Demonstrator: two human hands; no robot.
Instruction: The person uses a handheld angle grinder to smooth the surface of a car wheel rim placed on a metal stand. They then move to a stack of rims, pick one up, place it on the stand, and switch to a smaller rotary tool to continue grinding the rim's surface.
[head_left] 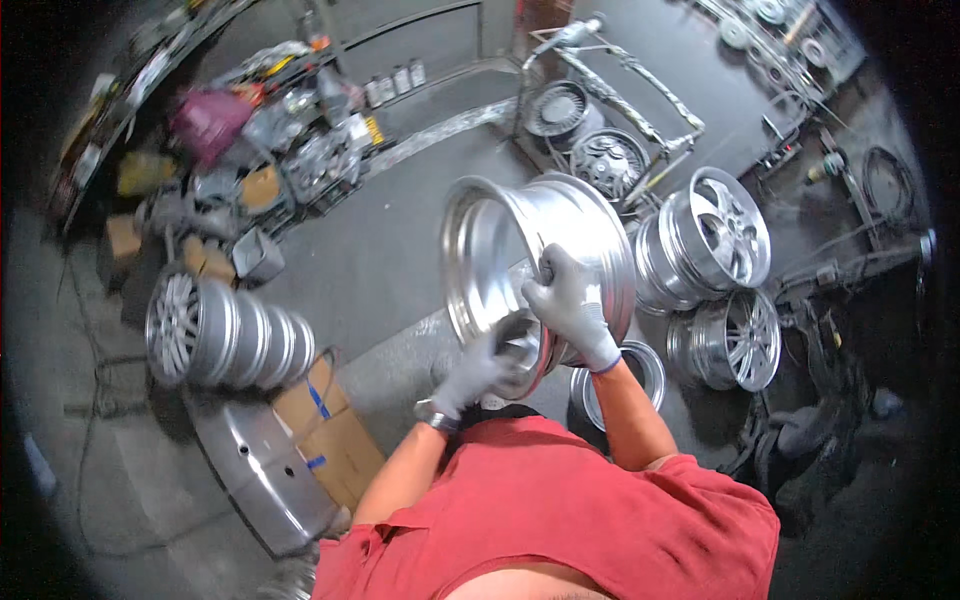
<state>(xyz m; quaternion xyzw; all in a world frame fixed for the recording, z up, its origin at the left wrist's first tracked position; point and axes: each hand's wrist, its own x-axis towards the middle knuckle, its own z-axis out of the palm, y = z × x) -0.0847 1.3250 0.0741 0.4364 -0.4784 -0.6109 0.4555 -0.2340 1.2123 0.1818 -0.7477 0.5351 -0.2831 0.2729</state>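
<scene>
A shiny bare silver wheel rim (585, 215) without a centre is tilted up in front of me, its hollow barrel open to the left. My right hand (572, 305), in a pale grey work glove, is closed over the rim's near edge, thumb up on the lip. My left hand (475, 375), in a similar glove with a watch (436, 415) at the wrist, is at the rim's lower inner edge. Its fingers are smeared by motion, and whether they hold anything is unclear.
Spoked wheels (735, 230) stand stacked on the right, others (610, 165) by a wrapped metal frame (640, 95). At left lie a row of wheels (230, 335), a silver panel (265, 470) and flat cardboard (335, 440). A cluttered rack (300, 150) stands at back left.
</scene>
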